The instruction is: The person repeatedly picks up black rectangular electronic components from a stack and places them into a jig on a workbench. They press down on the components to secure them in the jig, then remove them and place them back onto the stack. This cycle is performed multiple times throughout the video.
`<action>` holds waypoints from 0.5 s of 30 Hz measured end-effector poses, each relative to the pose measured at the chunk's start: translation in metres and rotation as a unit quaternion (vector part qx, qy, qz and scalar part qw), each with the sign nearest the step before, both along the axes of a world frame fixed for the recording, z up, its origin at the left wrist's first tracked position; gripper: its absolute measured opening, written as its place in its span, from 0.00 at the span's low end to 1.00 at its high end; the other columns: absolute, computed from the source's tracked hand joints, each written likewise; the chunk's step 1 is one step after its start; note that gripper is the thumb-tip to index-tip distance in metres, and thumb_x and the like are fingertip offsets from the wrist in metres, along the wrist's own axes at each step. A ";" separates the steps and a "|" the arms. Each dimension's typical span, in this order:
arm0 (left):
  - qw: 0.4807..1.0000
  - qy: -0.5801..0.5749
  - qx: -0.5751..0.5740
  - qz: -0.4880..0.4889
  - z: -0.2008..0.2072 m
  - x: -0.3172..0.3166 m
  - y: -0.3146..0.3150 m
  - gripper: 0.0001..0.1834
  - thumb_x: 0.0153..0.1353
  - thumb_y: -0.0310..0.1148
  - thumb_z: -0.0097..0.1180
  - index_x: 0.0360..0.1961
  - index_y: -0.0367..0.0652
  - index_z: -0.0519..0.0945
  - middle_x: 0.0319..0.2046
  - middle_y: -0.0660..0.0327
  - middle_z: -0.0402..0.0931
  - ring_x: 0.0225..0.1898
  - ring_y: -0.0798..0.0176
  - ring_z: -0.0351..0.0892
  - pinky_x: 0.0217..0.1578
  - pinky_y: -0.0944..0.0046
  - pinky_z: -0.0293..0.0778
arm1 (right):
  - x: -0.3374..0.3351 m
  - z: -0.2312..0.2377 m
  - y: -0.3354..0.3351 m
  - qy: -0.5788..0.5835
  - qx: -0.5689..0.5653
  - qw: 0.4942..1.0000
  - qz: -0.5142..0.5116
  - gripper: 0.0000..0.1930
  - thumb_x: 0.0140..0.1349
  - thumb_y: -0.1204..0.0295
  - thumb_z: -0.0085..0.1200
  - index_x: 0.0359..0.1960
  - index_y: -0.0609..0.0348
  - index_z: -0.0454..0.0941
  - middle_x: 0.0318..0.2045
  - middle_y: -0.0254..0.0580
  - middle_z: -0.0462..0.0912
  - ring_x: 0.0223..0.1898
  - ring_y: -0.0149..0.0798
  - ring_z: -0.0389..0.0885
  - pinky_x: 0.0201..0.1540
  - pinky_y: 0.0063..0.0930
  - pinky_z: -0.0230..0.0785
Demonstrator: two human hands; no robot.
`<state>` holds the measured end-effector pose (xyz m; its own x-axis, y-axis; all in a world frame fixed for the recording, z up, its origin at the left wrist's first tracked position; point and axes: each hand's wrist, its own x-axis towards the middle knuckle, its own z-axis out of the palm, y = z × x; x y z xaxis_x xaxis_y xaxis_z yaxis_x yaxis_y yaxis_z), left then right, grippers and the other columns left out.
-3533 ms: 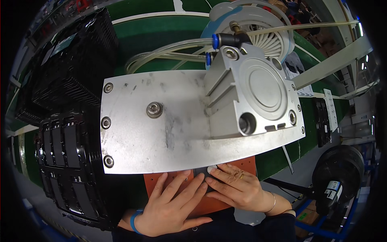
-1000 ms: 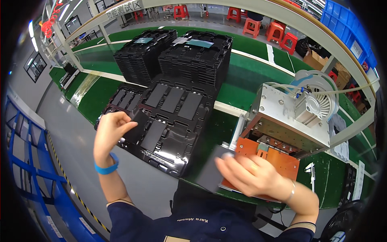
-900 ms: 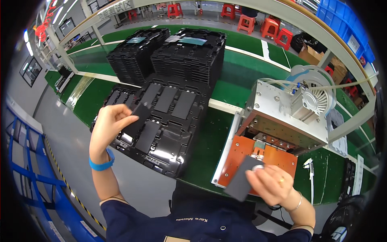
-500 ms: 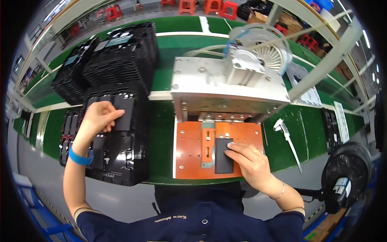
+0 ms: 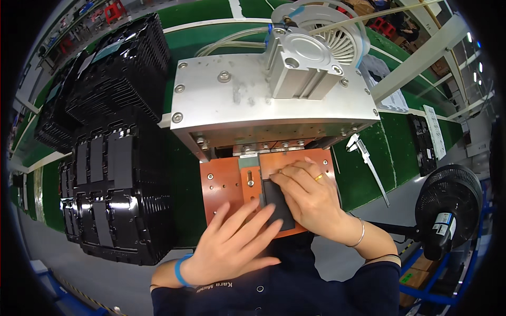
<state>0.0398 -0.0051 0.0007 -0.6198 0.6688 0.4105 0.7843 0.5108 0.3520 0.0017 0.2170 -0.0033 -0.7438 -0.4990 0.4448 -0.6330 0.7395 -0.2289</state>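
On the orange plate lies a flat black battery cell, long side pointing away from me, against an orange and grey stop strip. My right hand is closed at the cell's far right part, bent fingertips on its upper end; the thumb is hidden. Over the cell's left edge and the plate's near edge, my left hand hovers with fingers spread and holds nothing. Directly beyond the plate stands a silver metal press topped by a square air cylinder.
Stacked black plastic trays stand at left, several slim dark cells in their pockets. More tray stacks rise behind. Right of the press lie a caliper and a dark strip tray. A black fan stands at far right.
My left hand has left the tray stack and come right to the plate, its fingers now spread. My right hand has shifted to the cell's far end. The whole view has shifted.
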 end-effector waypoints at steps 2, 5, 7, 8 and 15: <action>0.997 -0.050 -0.051 -0.017 -0.003 -0.010 0.013 0.33 0.54 0.58 0.61 0.53 0.45 0.79 0.57 0.57 0.73 0.62 0.52 0.69 0.60 0.45 0.64 | 0.002 -0.001 -0.002 -0.004 0.011 0.999 -0.033 0.21 0.46 0.81 0.57 0.46 0.61 0.78 0.45 0.42 0.77 0.48 0.47 0.73 0.54 0.43 0.67; 0.995 -0.068 -0.063 -0.028 -0.008 -0.012 0.012 0.38 0.50 0.64 0.62 0.55 0.49 0.79 0.60 0.58 0.71 0.65 0.48 0.64 0.63 0.40 0.59 | 0.001 -0.006 -0.002 -0.019 -0.026 0.998 -0.060 0.22 0.46 0.80 0.58 0.48 0.59 0.78 0.49 0.42 0.75 0.50 0.48 0.72 0.56 0.44 0.66; 0.995 -0.069 -0.067 -0.031 -0.007 -0.013 0.012 0.38 0.49 0.65 0.62 0.55 0.50 0.79 0.60 0.58 0.72 0.65 0.48 0.65 0.62 0.41 0.59 | 0.002 -0.008 0.000 -0.026 -0.042 0.998 -0.046 0.22 0.47 0.79 0.59 0.48 0.58 0.78 0.50 0.42 0.73 0.51 0.48 0.71 0.56 0.44 0.65; 0.995 -0.069 -0.068 -0.030 -0.007 -0.013 0.012 0.38 0.49 0.65 0.62 0.55 0.50 0.79 0.60 0.58 0.72 0.65 0.47 0.65 0.62 0.41 0.59 | 0.003 -0.009 0.002 -0.028 -0.036 0.999 -0.027 0.22 0.47 0.79 0.59 0.48 0.57 0.78 0.51 0.42 0.73 0.51 0.48 0.71 0.56 0.44 0.65; 0.995 -0.084 -0.047 -0.030 -0.005 -0.013 0.012 0.37 0.52 0.62 0.62 0.54 0.46 0.78 0.59 0.56 0.72 0.64 0.51 0.67 0.61 0.41 0.61 | 0.002 0.000 0.000 -0.023 -0.019 0.998 -0.047 0.21 0.50 0.75 0.64 0.49 0.54 0.81 0.50 0.44 0.75 0.47 0.47 0.73 0.48 0.36 0.69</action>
